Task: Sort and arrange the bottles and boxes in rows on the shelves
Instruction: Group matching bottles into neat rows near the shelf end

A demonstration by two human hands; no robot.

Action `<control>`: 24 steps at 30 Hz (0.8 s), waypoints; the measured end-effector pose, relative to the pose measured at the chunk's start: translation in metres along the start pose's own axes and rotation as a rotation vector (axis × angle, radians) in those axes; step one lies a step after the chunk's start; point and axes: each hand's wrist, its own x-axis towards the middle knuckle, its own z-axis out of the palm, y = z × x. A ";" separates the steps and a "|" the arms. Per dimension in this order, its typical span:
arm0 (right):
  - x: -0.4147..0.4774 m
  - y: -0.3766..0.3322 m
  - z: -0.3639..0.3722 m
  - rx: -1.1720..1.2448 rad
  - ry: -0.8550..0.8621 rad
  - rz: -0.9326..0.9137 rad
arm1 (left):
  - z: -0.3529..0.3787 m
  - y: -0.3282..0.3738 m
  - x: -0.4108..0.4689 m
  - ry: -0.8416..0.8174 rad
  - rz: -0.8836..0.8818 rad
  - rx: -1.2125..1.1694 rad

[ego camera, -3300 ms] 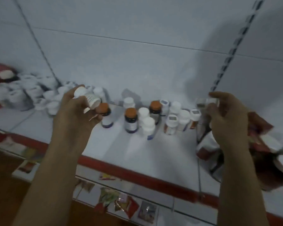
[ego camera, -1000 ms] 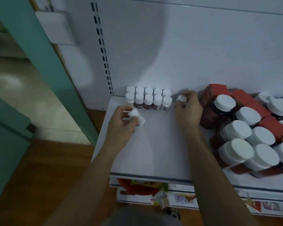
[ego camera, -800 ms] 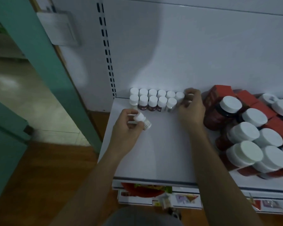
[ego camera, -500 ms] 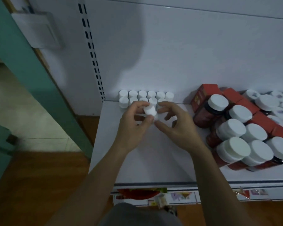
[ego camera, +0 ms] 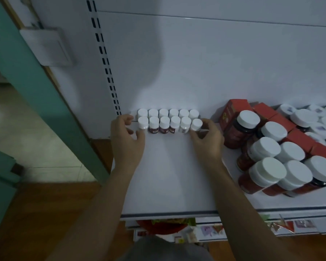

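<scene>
While left hand flanks row — right hand pinches bottle.

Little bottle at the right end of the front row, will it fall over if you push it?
Probably light: the right hand pinches the little bottle with just fingertips. It looks taller than wide, so a push near the top might tip it. On its side it would likely roll, being round.

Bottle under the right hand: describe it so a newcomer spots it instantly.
On the white shelf, two rows of small white-capped bottles stand at the back left corner. It is the front row's right-end bottle, the only one pinched by the right hand.
</scene>
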 end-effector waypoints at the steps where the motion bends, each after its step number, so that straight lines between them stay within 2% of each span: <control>1: 0.000 0.002 0.000 0.012 -0.005 0.003 | 0.001 -0.005 0.000 -0.030 -0.022 0.044; 4: 0.001 0.003 -0.001 0.034 -0.020 0.014 | 0.007 -0.017 0.002 -0.105 -0.058 0.111; 8: 0.007 0.004 0.004 -0.007 -0.046 0.019 | 0.013 -0.022 0.008 -0.166 -0.005 0.284; 24: 0.005 0.002 0.006 0.020 -0.083 0.021 | 0.020 -0.021 0.010 -0.118 0.053 0.381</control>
